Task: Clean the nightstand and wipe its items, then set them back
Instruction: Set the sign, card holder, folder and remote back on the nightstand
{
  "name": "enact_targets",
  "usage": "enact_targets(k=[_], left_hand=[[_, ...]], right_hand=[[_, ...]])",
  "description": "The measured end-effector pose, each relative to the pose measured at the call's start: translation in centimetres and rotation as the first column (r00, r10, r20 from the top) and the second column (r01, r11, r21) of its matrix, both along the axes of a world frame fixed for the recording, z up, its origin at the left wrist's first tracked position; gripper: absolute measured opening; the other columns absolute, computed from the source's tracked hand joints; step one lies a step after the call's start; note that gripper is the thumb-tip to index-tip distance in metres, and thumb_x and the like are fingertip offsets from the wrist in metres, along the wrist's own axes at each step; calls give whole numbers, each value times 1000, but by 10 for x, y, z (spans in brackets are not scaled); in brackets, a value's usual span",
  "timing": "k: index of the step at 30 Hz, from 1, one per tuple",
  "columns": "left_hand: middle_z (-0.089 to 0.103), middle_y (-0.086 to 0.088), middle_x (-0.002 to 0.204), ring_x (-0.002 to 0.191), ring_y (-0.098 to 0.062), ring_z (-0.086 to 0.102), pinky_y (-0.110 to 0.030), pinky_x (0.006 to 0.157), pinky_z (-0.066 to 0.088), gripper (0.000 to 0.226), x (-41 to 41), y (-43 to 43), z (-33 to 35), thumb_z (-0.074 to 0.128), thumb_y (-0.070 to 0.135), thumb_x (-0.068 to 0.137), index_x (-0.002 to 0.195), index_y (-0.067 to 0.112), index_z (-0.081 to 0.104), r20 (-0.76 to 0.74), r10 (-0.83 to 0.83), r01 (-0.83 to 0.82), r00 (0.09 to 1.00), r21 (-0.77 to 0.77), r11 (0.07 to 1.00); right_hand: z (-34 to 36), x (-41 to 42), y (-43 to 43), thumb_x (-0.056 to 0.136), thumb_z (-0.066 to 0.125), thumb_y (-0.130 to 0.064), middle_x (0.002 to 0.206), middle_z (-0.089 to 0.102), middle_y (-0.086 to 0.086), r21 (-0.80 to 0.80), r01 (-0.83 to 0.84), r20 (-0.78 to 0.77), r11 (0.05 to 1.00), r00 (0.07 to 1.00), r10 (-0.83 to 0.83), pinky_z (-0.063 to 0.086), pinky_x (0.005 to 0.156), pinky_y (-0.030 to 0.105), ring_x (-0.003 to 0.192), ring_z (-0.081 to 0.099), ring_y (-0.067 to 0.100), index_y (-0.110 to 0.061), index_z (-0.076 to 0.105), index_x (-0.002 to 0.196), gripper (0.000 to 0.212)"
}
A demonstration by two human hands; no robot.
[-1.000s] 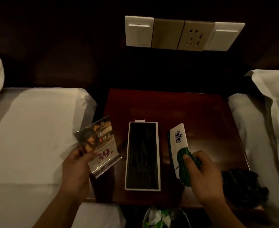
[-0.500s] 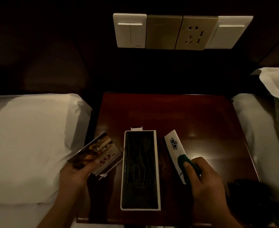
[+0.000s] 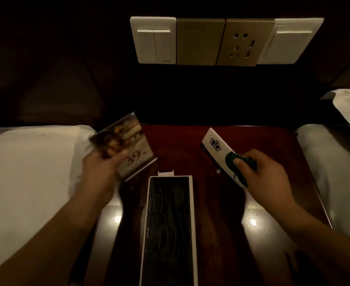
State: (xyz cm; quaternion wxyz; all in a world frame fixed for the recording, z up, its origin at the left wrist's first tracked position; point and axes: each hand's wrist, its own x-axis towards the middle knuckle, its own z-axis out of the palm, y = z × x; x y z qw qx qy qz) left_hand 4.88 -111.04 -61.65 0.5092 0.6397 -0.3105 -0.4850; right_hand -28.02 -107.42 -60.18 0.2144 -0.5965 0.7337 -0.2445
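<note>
Nightstand [image 3: 242, 141] sits between 2 white beds, left bed [image 3: 25, 172] and right bed [image 3: 335, 172], below a wall switch panel [image 3: 225, 41]. A long black tray [image 3: 167, 228] with a white rim lies on it, between both forearms. Left hand [image 3: 101, 172] is closed around a menu card [image 3: 126, 145] marked "39", raised and tilted. Right hand [image 3: 267, 172] pinches a white card [image 3: 219, 153], with a green cloth [image 3: 235, 162] under the thumb.
</note>
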Motion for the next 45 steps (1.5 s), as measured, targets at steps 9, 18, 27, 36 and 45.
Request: enact_targets(k=[9,18,27,36,45], left_hand=[[75,-8,103,99,-23,72,-51,93,56,10,-88,-74,-16,70,8,88,94,16,71,97,-283,287,954,-29,958],[74,-6,106,104,-20,68,-39,94,52,21,-59,-70,-5,67,4,90,88,25,70,299,-406,426,863,-3,904],[75,1,102,98,-12,71,-32,89,55,24,-18,-88,2,67,0,88,94,22,72,262,-441,448,858,35,893],[73,-6,109,101,-14,70,-33,90,57,39,-10,-72,-1,76,7,83,120,8,64,329,-177,218,928,-92,972],[70,-2,109,101,-11,68,-30,90,55,31,-13,-60,-3,64,3,92,121,14,60,298,-122,163,947,-118,980]], right_hand=[[-6,-13,10,92,59,-31,82,64,-10,-21,-71,39,997,997,72,56,55,26,70,63,5,-26,61,87,8],[6,-15,-8,91,62,-29,79,64,-10,12,-151,-115,989,982,151,54,54,31,65,61,6,-32,60,87,5],[1,-7,-81,92,63,-27,95,67,2,-35,-260,-76,965,964,256,53,69,37,83,61,19,-20,69,104,15],[5,-8,-99,85,72,-16,110,62,-4,9,-214,60,977,975,213,53,87,33,102,59,15,-21,57,129,47],[9,-6,-96,76,81,-23,144,46,4,-113,-77,41,991,996,82,47,101,43,131,44,22,-26,38,145,82]])
